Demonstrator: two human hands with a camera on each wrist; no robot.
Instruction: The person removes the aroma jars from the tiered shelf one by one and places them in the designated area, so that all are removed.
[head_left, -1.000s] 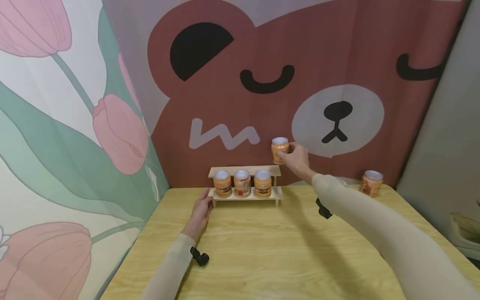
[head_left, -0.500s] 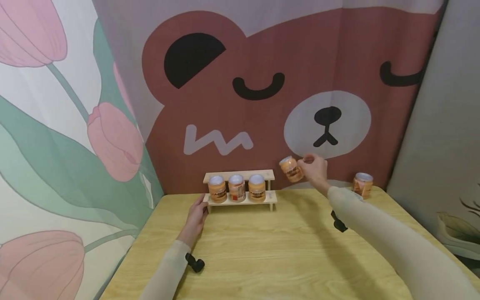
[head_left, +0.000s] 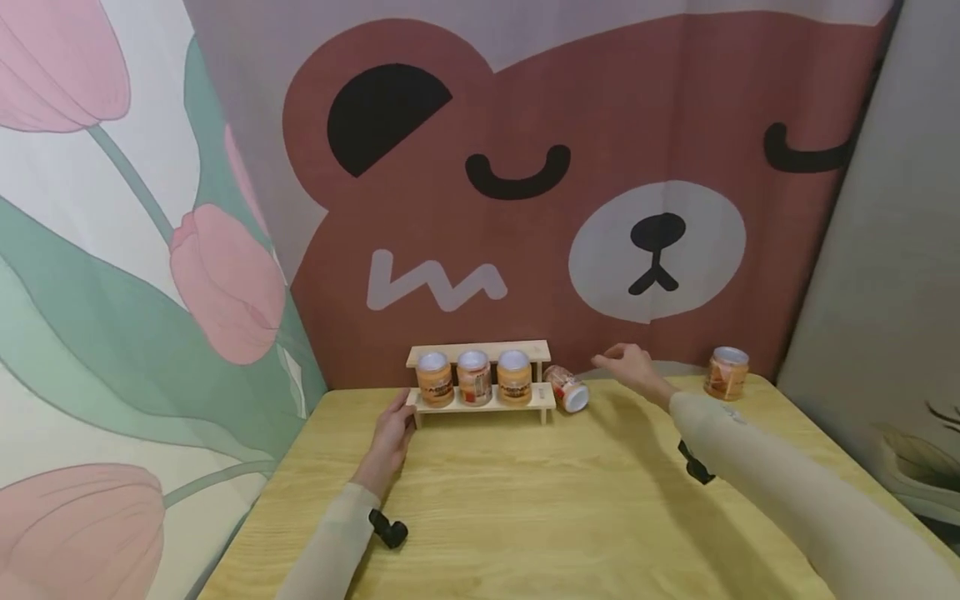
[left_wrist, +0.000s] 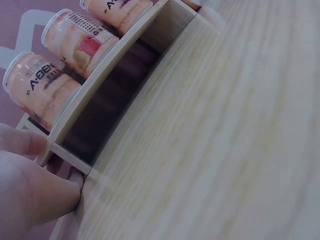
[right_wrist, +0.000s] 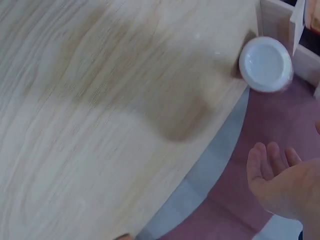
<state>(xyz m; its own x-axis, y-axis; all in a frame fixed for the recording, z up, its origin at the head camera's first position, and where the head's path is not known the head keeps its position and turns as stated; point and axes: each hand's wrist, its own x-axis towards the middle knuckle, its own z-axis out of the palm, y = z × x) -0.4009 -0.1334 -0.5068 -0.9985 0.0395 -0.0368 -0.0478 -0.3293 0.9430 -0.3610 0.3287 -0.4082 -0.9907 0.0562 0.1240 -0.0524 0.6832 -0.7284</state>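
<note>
A small two-step wooden rack (head_left: 480, 407) stands at the back of the table, with three orange cans (head_left: 475, 379) upright in a row on its lower step. My left hand (head_left: 392, 433) holds the rack's left end; in the left wrist view the thumb lies along the shelf end. Another orange can (head_left: 566, 388) lies tipped over against the rack's right end, its white end facing forward. To the right of it, my right hand (head_left: 633, 368) is raised with relaxed fingers and nothing in them. In the right wrist view, a gap separates the fingertips from the can's white end (right_wrist: 265, 64).
One more orange can (head_left: 727, 372) stands upright near the table's back right corner. The pale wooden table (head_left: 525, 500) reaches back to a hanging cloth (head_left: 540, 275) with a bear print. A tulip-patterned cloth (head_left: 90, 350) hangs along the left side.
The can pinched by my right hand came down tilting, left the fingers and now lies beside the rack. My right hand moved right and down. My left hand stays on the rack.
</note>
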